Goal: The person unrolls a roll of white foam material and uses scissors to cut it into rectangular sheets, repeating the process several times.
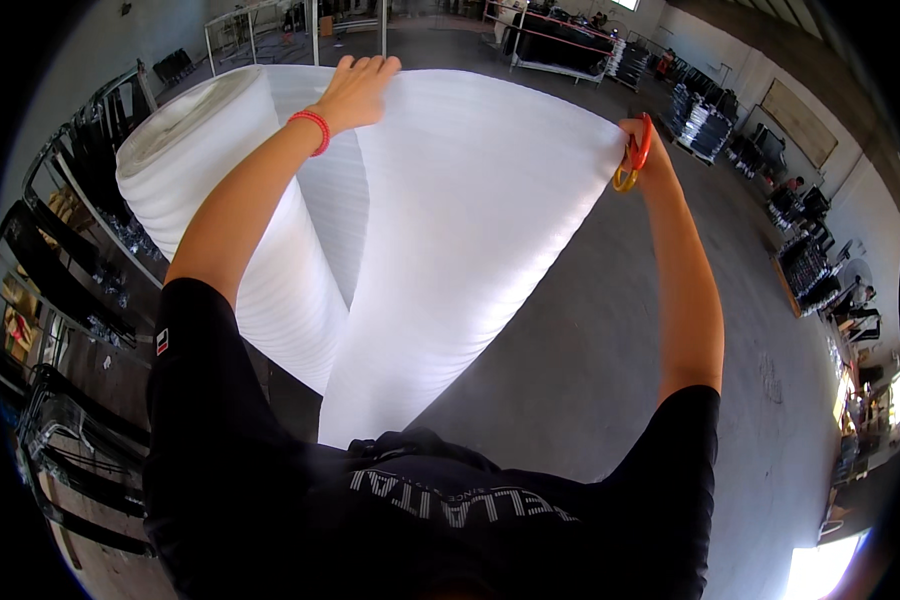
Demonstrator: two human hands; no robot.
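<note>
A tall roll of white foam sheet (235, 190) stands at the left, with a wide loose length of the foam sheet (460, 210) drawn off it and spread in front of me. At the sheet's top edge, my left hand (355, 95), a red beaded band on its wrist, has its fingers bent over the foam; the thumb is hidden. Out at the upper right corner of the sheet, my right hand (648, 150) is closed on that corner. The same hand holds scissors with red and yellow handles (642, 150); their blades are out of sight.
Black curved frames (70, 460) stand on racks close by on the left. A metal frame (315, 30) rises behind the roll. Stacked dark goods on pallets (705, 130) line the right wall, with people among them. Grey floor (570, 370) lies below the sheet.
</note>
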